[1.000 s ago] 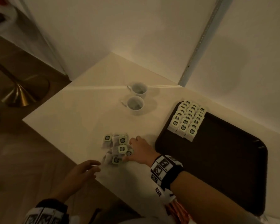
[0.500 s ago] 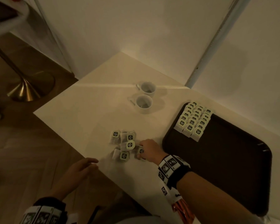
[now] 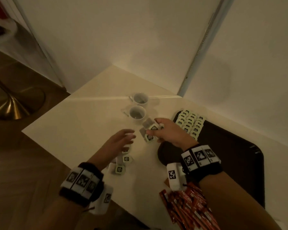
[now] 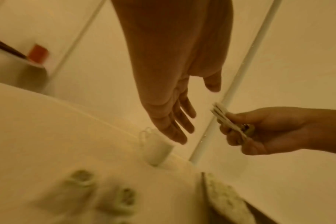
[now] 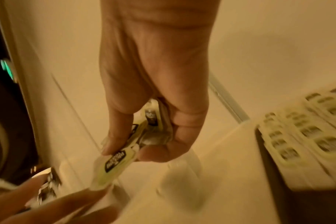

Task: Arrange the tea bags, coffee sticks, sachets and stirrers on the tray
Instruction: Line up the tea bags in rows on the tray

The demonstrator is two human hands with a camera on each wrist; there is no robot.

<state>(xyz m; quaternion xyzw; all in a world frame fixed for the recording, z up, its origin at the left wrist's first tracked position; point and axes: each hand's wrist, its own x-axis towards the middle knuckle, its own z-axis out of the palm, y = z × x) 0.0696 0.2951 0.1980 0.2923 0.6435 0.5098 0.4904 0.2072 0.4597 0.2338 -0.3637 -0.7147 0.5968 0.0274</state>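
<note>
My right hand grips a bunch of pale green tea bags, lifted above the table between the cups and the tray; the same bunch fans out between thumb and fingers in the right wrist view. My left hand hovers open just left of it, fingers straight. Below the left hand, a few tea bags lie loose on the table. Rows of tea bags fill the far left corner of the dark tray. Red coffee sticks lie near the table's front edge.
Two white cups stand on the table just beyond my hands. The cream table ends at a wall behind and drops to a wooden floor on the left. A brass stool base stands on that floor.
My right hand has gathered several tea bags from the pile and lifted them up toward the cups. My left hand has come from the table's edge to beside it, over the remaining bags.
</note>
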